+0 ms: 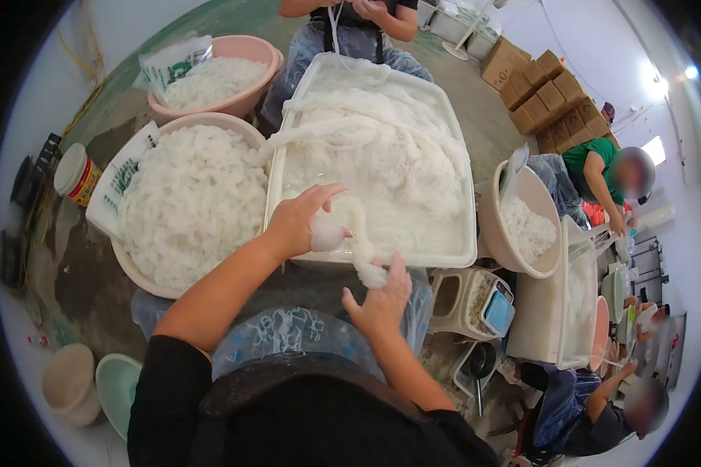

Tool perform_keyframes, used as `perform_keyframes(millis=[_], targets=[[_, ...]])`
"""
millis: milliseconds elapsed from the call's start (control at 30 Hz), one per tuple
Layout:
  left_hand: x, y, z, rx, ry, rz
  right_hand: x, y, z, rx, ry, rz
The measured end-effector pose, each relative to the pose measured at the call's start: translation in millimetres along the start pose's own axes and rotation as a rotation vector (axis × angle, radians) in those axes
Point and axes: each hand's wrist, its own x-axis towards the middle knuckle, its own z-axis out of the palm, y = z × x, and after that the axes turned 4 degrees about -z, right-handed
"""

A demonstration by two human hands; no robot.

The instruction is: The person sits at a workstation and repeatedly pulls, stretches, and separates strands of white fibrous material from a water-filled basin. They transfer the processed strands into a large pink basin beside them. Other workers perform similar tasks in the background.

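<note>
The left hand (pixel 297 222) is over the near left part of the white tub (pixel 442 260), fingers parted and a white wrap around the thumb; whether it pinches anything, I cannot tell. The right hand (pixel 383 300) is just below the tub's near rim, thumb and fingers apart, with the end of a pale strand (pixel 360 233) against them; how firmly it grips is unclear. That strand bends down from inside the tub and over the rim.

The strand looks wet and slick, so a loose right hand could let it slip onto the plastic apron (pixel 241 342) or the floor. A hard pull against the rim could tear it. A thicker rope (pixel 319 132) crosses the tub's left side toward the heaped basin (pixel 142 279); if the two snag, a tug could drag more out of the white heap (pixel 397 167).

The right hand's palm is turned out of sight, and the strand's tip is lost at the fingers. Its other end blends into the milky contents. Across the tub, the other person's hands (pixel 370 9) are cut off by the top edge.
</note>
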Motion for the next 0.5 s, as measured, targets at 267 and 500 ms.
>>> perform_keyframes(millis=[267, 500], targets=[[3, -7, -13, 0.327, -0.073, 0.479, 0, 10, -52, 0.504, 0.191, -0.209], [43, 22, -9, 0.443, -0.173, 0.651, 66, -21, -3, 1.663, -0.37, 0.265]])
